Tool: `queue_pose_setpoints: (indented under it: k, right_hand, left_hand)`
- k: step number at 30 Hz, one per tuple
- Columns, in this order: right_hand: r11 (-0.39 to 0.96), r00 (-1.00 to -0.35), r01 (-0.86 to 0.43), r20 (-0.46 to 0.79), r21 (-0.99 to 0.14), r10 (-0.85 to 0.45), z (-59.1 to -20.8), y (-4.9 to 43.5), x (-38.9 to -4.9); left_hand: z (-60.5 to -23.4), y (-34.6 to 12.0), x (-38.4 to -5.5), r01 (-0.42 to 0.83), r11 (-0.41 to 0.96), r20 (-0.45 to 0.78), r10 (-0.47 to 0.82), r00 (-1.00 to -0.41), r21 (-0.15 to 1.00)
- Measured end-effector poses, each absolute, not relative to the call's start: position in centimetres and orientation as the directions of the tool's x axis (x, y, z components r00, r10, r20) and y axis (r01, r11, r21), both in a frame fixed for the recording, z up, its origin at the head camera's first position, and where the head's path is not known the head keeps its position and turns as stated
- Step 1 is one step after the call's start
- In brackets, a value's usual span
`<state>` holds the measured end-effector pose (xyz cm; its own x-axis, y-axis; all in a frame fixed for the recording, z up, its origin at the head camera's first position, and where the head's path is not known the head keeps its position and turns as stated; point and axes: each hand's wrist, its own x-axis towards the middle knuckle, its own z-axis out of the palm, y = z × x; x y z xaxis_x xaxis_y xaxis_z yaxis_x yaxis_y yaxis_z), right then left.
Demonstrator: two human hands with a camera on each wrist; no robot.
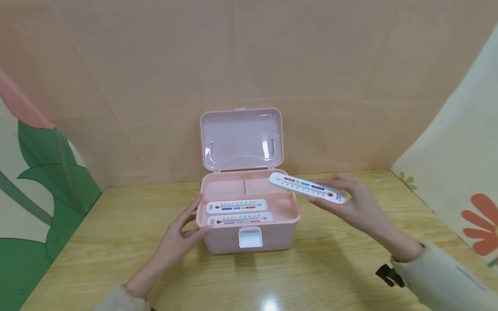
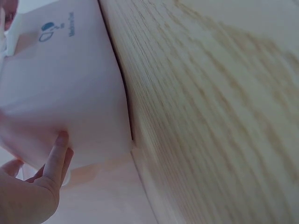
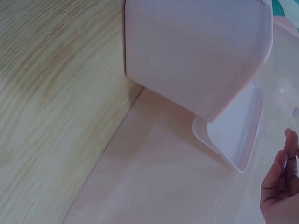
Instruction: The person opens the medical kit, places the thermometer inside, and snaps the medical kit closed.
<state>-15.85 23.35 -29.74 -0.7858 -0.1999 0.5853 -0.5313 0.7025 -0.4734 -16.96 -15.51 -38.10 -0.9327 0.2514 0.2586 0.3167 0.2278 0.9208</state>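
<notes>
My right hand (image 1: 355,201) pinches one end of a white strip thermometer (image 1: 303,186), its far end tilted up over the box's right side. That thermometer is mostly outside the right wrist view, where curled fingertips (image 3: 280,175) show at the right edge. The pink medicine box (image 1: 272,237) stands with its lid raised. Inside, two like thermometers, a rear one (image 1: 236,207) and a front one (image 1: 239,219), lie side by side in the front compartment. My left hand (image 1: 175,242) rests at the box's front left corner, straight fingers (image 2: 58,156) touching its side.
The clear, pinkish lid (image 1: 241,138) leans back toward the beige backdrop (image 1: 155,86). A divider (image 1: 245,183) splits the box's rear section. A white latch (image 1: 250,237) hangs at the front. The box sits on a wood-grain table (image 1: 330,259), with floral panels (image 1: 482,224) at the sides.
</notes>
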Motion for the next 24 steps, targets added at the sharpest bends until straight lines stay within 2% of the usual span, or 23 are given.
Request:
queue_pose_setpoints:
  k: [14,24]
  right_hand:
    - [0.664,-0.79,-0.566,0.552,-0.489,-0.267,-29.5,21.5,-17.0]
    - [0.636,-0.811,-0.572,0.474,-0.518,-0.344,-29.8,19.7,-17.5]
  left_hand:
    - [-37.7,-15.5,-17.1,0.298,0.238,0.242,0.237,-0.941,0.925]
    - [-37.9,-15.6,-17.1,0.308,0.243,0.25,0.239,-0.938,0.92]
